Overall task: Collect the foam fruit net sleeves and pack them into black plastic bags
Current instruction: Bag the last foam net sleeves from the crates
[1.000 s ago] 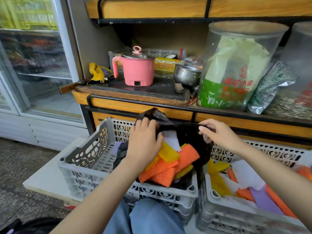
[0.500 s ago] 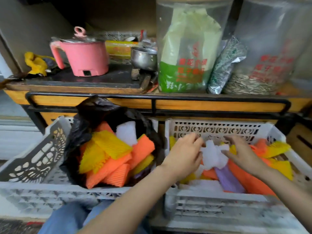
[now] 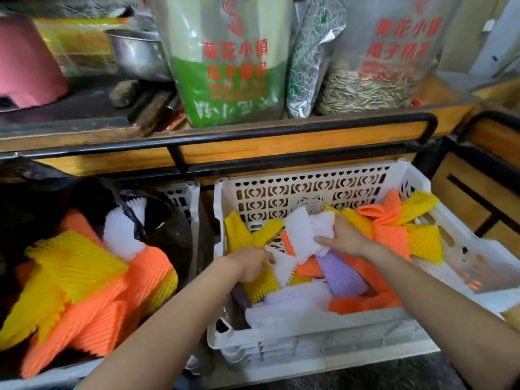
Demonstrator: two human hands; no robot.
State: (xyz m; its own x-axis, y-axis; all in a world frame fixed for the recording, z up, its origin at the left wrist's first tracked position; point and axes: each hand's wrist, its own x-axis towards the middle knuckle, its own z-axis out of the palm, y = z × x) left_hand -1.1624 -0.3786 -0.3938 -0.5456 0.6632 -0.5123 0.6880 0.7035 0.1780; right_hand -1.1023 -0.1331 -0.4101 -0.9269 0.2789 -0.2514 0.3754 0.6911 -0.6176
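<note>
White sleeves (image 3: 306, 232) gripped, bunched, in your right hand (image 3: 344, 237) inside the crate (image 3: 309, 187), left hand (image 3: 250, 264) beside, hold unclear; bag (image 3: 168, 220) left of crate: loose bunch may shed pieces crossing over.

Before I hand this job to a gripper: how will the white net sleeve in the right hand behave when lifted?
Probably floppy: the white sleeve bunches and folds where the right hand grips it. Likely very light, being open foam mesh. It may drag neighbours along, since it overlaps other sleeves in the crate.
</note>
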